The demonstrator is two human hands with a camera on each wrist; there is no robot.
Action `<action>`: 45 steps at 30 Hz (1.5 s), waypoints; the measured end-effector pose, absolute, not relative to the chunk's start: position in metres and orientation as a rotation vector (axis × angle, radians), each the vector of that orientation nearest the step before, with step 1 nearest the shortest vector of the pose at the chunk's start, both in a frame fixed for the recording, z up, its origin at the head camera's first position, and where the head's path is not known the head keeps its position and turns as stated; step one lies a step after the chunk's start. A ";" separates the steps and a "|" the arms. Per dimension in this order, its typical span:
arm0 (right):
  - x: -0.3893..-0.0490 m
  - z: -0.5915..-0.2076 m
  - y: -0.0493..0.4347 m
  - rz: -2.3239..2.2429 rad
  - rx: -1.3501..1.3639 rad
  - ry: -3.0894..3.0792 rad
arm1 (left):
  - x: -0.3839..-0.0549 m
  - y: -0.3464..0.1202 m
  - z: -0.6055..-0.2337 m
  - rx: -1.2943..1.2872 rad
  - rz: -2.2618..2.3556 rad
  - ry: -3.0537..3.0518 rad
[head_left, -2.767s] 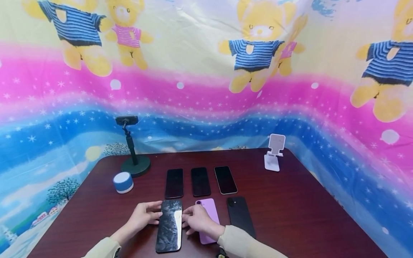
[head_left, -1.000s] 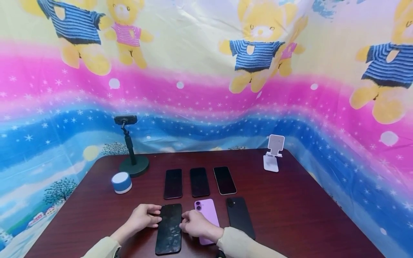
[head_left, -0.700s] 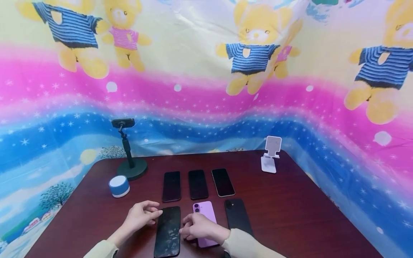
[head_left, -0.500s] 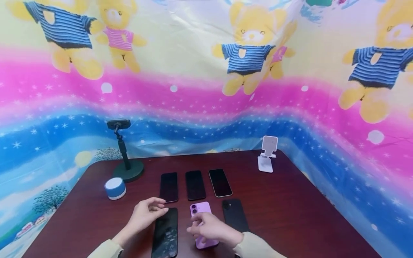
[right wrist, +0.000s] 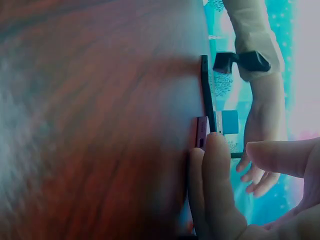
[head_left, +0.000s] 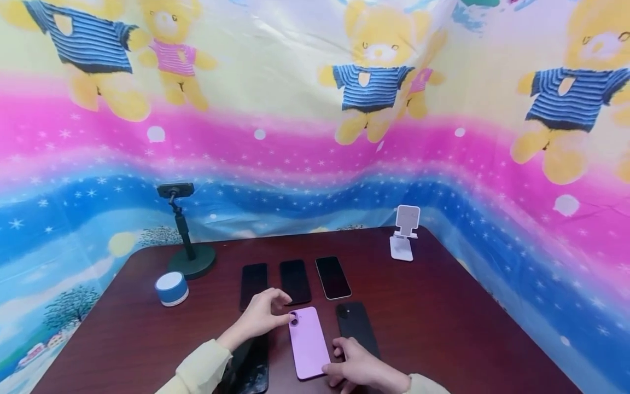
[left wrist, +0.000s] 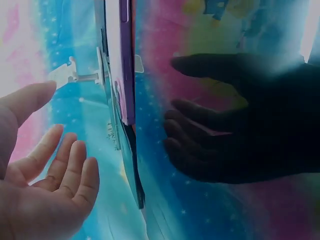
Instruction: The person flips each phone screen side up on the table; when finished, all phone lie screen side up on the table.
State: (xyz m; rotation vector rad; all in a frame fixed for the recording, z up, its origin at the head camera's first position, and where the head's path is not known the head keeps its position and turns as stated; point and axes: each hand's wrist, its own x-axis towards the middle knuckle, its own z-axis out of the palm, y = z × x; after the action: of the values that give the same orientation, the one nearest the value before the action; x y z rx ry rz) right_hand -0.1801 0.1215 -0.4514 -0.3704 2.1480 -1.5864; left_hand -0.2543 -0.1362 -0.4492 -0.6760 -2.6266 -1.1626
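A purple phone (head_left: 309, 345) lies back up at the front middle of the table, its camera end away from me. My left hand (head_left: 263, 314) hovers at its upper left corner, thumb tip right by the camera; the left wrist view shows thumb and fingers spread with nothing between them. My right hand (head_left: 359, 365) is beside the lower right corner, fingers loosely bent, a fingertip right at the phone's edge. Under my left forearm, partly hidden, lies a large glossy black phone (head_left: 256, 365). A black phone (head_left: 356, 325) with its camera up is partly covered by my right hand.
Behind the hands, three dark-screened phones form a row: left (head_left: 253, 282), middle (head_left: 297, 282) and right (head_left: 333, 278). Further back are a green-based stand (head_left: 193, 261), a blue and white cylinder (head_left: 171, 290) and a white phone stand (head_left: 402, 249). A printed curtain surrounds the table (head_left: 428, 306).
Both hands have left the edges of the glossy black phone and moved right to the purple phone. The glossy phone stays on the table. The head view has turned slightly.
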 end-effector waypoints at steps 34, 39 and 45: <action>-0.179 -0.458 0.114 -1.545 -0.436 2.296 | -0.274 -0.124 -0.449 -0.742 -1.092 -2.919; -0.176 -0.458 0.115 -1.529 -0.478 2.317 | -0.274 -0.119 -0.449 -0.598 -1.138 -2.920; -0.173 -0.460 0.112 -1.614 -0.456 2.236 | -0.270 -0.116 -0.450 -0.463 -1.169 -2.948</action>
State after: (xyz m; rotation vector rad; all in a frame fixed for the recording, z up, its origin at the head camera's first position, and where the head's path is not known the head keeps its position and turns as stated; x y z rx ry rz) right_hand -0.1734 0.1125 -0.4601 -0.4559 2.2357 -1.6138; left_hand -0.2698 -0.1159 -0.4503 -0.4633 -2.9482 -1.1685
